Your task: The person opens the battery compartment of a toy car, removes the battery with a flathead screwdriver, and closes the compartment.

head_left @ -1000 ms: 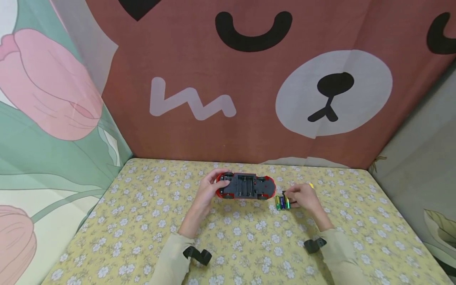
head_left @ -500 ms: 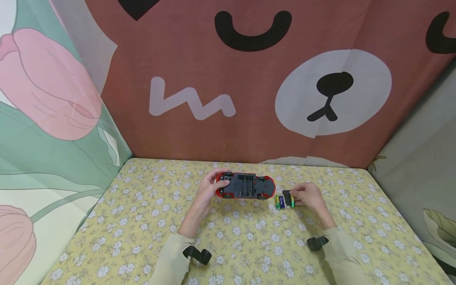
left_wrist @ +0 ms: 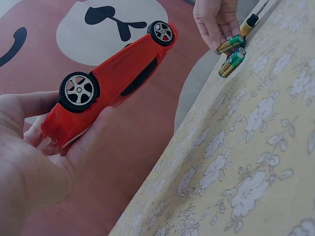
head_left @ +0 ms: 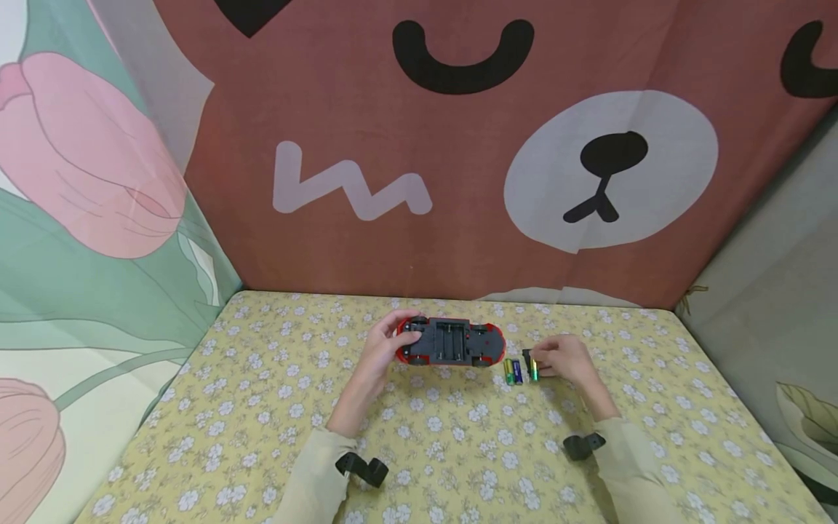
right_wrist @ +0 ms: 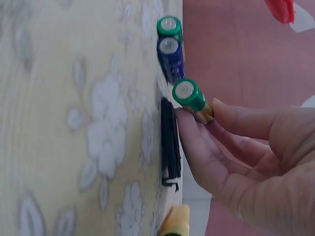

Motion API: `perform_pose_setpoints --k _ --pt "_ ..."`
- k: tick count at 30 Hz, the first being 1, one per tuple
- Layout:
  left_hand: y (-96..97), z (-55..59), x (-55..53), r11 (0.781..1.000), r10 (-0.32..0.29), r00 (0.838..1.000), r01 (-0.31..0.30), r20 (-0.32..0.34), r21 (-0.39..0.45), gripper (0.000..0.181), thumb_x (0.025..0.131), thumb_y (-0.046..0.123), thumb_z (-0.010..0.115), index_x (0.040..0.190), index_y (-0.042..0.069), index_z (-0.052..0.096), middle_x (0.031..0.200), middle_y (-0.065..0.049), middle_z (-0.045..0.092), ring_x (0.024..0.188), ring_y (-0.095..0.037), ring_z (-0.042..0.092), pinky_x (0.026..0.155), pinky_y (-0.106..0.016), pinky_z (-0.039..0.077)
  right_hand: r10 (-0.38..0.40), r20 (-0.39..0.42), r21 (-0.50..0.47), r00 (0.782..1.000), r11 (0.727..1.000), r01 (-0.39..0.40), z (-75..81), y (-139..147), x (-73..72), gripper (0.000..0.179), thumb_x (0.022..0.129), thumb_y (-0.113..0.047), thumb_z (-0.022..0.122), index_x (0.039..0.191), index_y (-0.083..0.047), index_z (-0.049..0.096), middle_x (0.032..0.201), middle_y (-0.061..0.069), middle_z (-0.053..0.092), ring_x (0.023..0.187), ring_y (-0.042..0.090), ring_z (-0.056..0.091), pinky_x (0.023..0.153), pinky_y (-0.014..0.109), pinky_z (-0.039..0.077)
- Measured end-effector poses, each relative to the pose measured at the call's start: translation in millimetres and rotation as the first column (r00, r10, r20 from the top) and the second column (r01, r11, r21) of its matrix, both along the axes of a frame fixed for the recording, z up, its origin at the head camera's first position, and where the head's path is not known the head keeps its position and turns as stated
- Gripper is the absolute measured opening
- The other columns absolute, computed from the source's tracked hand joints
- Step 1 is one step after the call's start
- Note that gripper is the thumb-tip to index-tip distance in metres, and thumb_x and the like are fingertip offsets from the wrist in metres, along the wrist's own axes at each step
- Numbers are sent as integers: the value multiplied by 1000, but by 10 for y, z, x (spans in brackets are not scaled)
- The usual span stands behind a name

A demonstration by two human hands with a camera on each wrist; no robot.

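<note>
My left hand (head_left: 380, 348) grips the rear or front end of a red toy car (left_wrist: 115, 78), held upside down above the table. Its dark underside faces the head camera, with an uncovered battery compartment (head_left: 450, 342) in the middle. Between thumb and fingers, my right hand (head_left: 567, 358) pinches a green and gold battery (right_wrist: 191, 96). Just left of it, a green battery (right_wrist: 169, 24) and a purple battery (right_wrist: 170, 56) lie side by side on the table. A black battery cover (right_wrist: 169, 140) lies under the pinched battery, beside my right fingertips.
A screwdriver with a yellow and black handle (left_wrist: 247, 27) lies beyond my right hand. The table (head_left: 425, 444) bears a yellow flowered cloth. A bear-print curtain (head_left: 458, 240) hangs along its back edge.
My right hand has shifted slightly right, taking one battery away from the other two and uncovering part of the black cover. My left hand and the car stay nearly still.
</note>
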State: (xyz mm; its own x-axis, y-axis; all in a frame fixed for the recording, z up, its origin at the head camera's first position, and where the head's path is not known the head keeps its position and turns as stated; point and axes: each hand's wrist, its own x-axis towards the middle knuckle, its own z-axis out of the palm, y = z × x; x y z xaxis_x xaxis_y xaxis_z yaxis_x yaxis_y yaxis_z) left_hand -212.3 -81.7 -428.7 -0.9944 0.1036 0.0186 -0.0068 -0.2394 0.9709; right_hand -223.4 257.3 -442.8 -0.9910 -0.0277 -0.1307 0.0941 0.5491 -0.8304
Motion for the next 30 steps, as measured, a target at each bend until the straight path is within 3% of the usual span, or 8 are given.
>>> perform_pose_setpoints --k 8,18,25,30 --pt "-3 -4 2 1000 2 1000 -2 1 12 40 92 1 70 132 -4 63 135 -16 58 109 -24 64 82 -29 57 66 -25 -7 998 998 -66 -30 -69 10 20 98 0 66 110 16 71 98 25 71 78 29 72 70 41 63" --pt "-6 2 13 1000 -3 1000 3 3 11 42 92 1 70 133 -3 63 136 -16 57 110 -24 63 82 -29 57 67 -30 52 997 997 -65 -51 -106 7 18 98 -3 69 106 12 73 90 17 72 75 26 71 67 39 62" --pt "-7 -4 8 1000 -3 1000 3 0 -3 43 93 2 70 135 -4 61 137 -16 57 110 -25 63 82 -29 58 46 -29 78 999 996 -44 -30 -107 12 18 99 -1 66 107 13 73 92 21 72 74 27 71 64 38 62" --pt "-7 -3 5 1000 -4 1000 4 4 5 43 92 2 70 134 -3 62 137 -16 57 110 -25 63 82 -30 58 17 -84 166 996 986 -3 -7 -61 -4 19 99 -4 66 106 12 74 96 24 72 76 29 71 65 38 61"
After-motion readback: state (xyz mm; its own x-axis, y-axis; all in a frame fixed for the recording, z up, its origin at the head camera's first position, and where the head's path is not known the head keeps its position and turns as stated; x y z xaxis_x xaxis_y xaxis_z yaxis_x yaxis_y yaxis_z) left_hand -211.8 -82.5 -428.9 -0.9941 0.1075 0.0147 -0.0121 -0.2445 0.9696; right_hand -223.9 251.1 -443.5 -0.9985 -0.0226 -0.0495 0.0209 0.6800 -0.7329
